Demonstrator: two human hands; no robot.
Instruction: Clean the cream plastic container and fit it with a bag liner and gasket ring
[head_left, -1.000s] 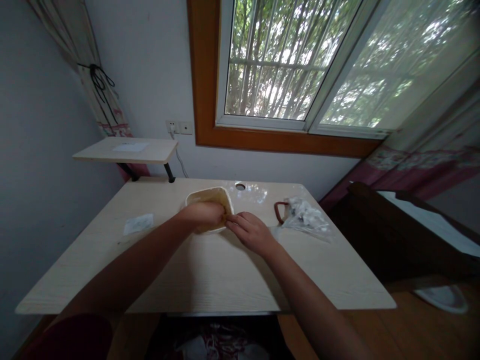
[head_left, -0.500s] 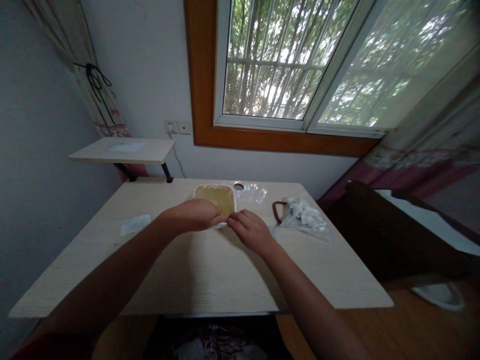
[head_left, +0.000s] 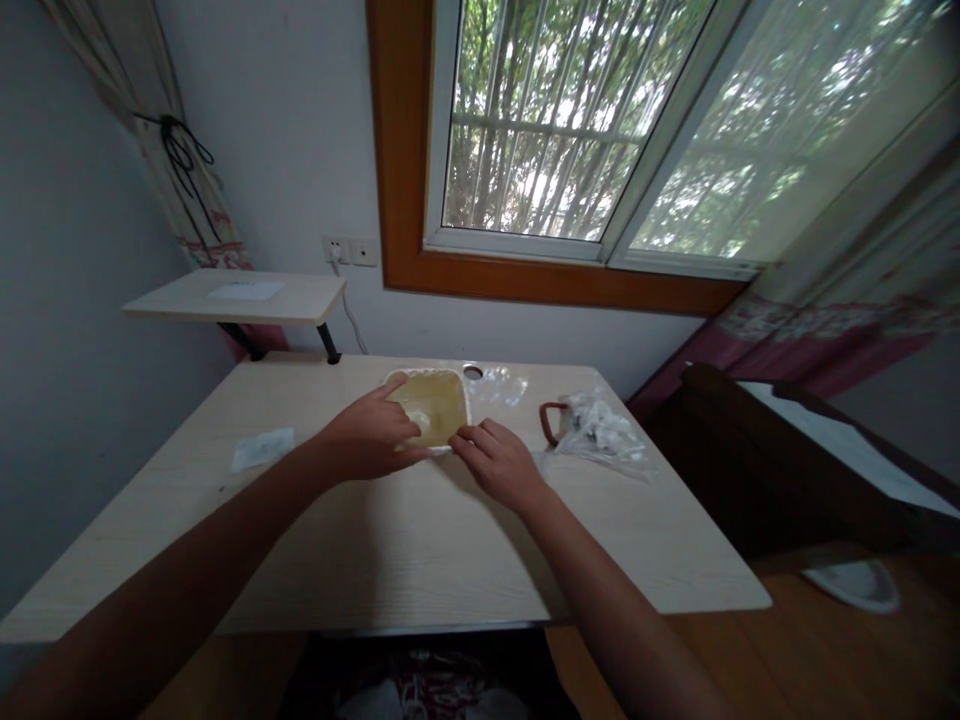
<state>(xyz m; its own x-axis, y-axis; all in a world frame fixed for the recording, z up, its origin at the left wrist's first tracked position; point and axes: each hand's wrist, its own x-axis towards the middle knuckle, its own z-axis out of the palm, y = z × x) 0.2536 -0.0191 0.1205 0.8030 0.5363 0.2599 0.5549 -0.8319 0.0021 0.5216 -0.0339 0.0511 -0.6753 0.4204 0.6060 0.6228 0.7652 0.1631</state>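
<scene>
A small squarish yellowish container (head_left: 442,395) with a pale rim stands towards the back of the desk. Its edge looks wrapped in thin shiny plastic, though I cannot make this out for sure. My left hand (head_left: 371,432) is at its left near side, fingers spread, with the index finger along the rim and other fingers reaching inside. At the near right corner, my right hand (head_left: 491,455) has its thumb and fingers closed on the rim. The near edge is partly covered by my hands.
Right of the container lies a clear plastic bag (head_left: 600,430) with whitish contents, beside a reddish-brown loop (head_left: 551,424). A clear plastic packet (head_left: 262,449) lies at left. Behind are a raised shelf (head_left: 300,300) and a cable hole (head_left: 472,373) in the desk (head_left: 465,560).
My left hand has drawn back leftward from beside my right hand, and its fingers have spread over the container's left side. My right hand stays at the near right corner.
</scene>
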